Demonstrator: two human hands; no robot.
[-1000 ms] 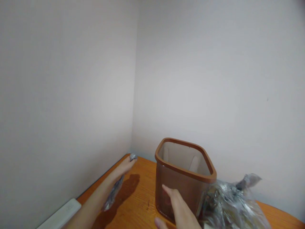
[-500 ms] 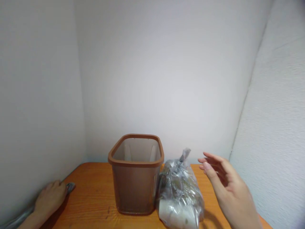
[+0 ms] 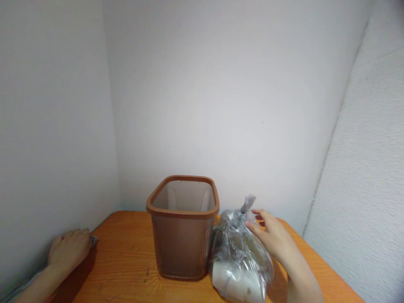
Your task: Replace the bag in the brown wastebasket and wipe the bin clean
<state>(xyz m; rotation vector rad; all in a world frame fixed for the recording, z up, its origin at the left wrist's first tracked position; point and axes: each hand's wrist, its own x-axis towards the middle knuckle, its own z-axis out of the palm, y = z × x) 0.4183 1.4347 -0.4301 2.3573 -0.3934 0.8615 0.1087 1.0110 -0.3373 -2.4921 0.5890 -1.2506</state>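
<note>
A brown plastic bin (image 3: pixel 184 229) stands upright and open on an orange wooden table (image 3: pixel 126 261). Right beside it, touching its right wall, sits a tied clear plastic bag (image 3: pixel 238 256) with white and dark contents. My right hand (image 3: pixel 273 237) rests its fingers on the upper right of the bag, near the knot. My left hand (image 3: pixel 70 249) lies palm down at the table's left edge by the wall, over a crumpled clear plastic piece (image 3: pixel 94 240) whose tip shows past the fingers.
White walls close the table in on the left, back and right, forming a narrow nook. The right wall (image 3: pixel 366 202) has a rough texture and slants in close to the bag.
The view swung to centre on the bin. My right hand left the bin's front, rose open beside the bag, then came down onto the bag's top. My left hand stayed at the left edge.
</note>
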